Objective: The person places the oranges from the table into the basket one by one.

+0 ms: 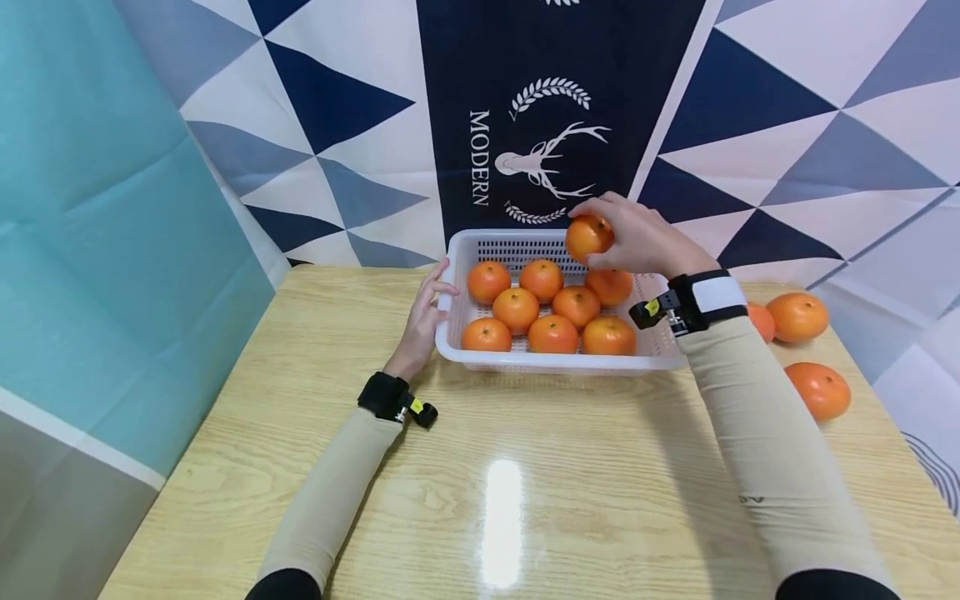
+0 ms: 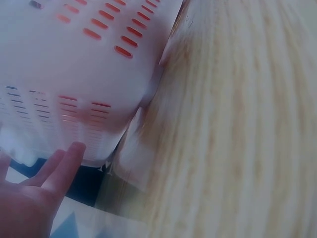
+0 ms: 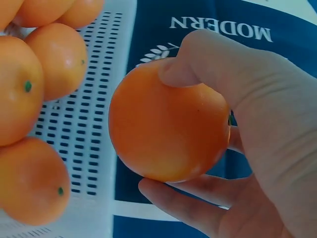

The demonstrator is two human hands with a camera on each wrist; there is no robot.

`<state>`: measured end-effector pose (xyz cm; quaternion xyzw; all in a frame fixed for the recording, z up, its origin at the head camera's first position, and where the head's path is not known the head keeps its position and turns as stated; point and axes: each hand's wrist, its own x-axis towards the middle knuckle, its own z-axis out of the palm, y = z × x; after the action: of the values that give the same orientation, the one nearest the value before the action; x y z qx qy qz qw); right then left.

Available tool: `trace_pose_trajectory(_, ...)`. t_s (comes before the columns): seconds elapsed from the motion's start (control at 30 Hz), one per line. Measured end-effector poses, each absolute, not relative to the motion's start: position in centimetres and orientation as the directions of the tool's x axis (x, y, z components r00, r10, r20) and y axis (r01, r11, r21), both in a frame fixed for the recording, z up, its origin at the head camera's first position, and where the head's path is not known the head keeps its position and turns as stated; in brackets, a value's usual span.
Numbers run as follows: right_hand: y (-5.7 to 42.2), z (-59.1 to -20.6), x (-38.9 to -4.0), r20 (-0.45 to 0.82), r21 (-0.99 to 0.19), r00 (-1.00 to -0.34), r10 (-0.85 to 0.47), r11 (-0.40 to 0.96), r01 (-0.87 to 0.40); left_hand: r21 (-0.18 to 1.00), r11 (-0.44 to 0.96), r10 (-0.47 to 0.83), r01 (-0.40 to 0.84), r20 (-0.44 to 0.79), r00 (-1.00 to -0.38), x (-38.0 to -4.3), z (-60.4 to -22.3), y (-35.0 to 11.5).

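My right hand (image 1: 636,237) holds an orange (image 1: 587,238) above the back right of a white plastic basket (image 1: 570,362). In the right wrist view, thumb and fingers wrap round this orange (image 3: 168,124). Several oranges lie in the basket, among them one (image 1: 610,287) just below the held fruit. My left hand (image 1: 422,329) rests at the basket's left rim, its fingers fairly straight along the outside. The left wrist view shows the fingers (image 2: 67,166) of that hand beside the slotted basket wall (image 2: 114,79).
More oranges sit on the wooden table (image 1: 585,475) to the right, one (image 1: 819,390) near the right sleeve and another (image 1: 798,317) farther back. A patterned cloth (image 1: 360,108) hangs behind the table; a teal cloth (image 1: 97,208) hangs at the left.
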<state>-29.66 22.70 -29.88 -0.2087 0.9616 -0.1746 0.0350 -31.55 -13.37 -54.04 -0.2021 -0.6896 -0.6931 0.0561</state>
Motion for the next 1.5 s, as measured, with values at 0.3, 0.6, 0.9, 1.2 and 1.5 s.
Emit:
trace_pose_trajectory(0.3, 22.0, -31.8, -31.1, -0.031, -0.371, -0.923, -0.383, 0.862, -0.345, 0.911, -0.045, 0.215, 0.410, 0.410, -0.887, -27.8, -49.8, -12.6)
trace_pose_trajectory(0.6, 22.1, -33.6, -32.3, -0.082, -0.379, -0.929, -0.360, 0.874, -0.305, 0.918, -0.022, 0.211, 0.396, 0.392, -0.896, -28.9, -50.9, -12.7)
trace_pose_trajectory(0.9, 21.8, -34.8, -32.5, -0.126, -0.481, -0.933, -0.337, 0.843, -0.239, 0.919, -0.039, 0.213, 0.392, 0.391, -0.895, -32.1, -54.5, -13.4)
trace_pose_trajectory(1.2, 21.9, -34.6, -32.9, -0.087, -0.392, -0.923, -0.375, 0.865, -0.314, 0.922, -0.070, 0.206, 0.381, 0.387, -0.899, -29.8, -51.5, -12.6)
trace_pose_trajectory(1.5, 21.9, -34.5, -33.0, -0.114, -0.394, -0.920, -0.374, 0.867, -0.303, 0.936, -0.028, 0.193, 0.352, 0.350, -0.917, -26.5, -47.9, -11.9)
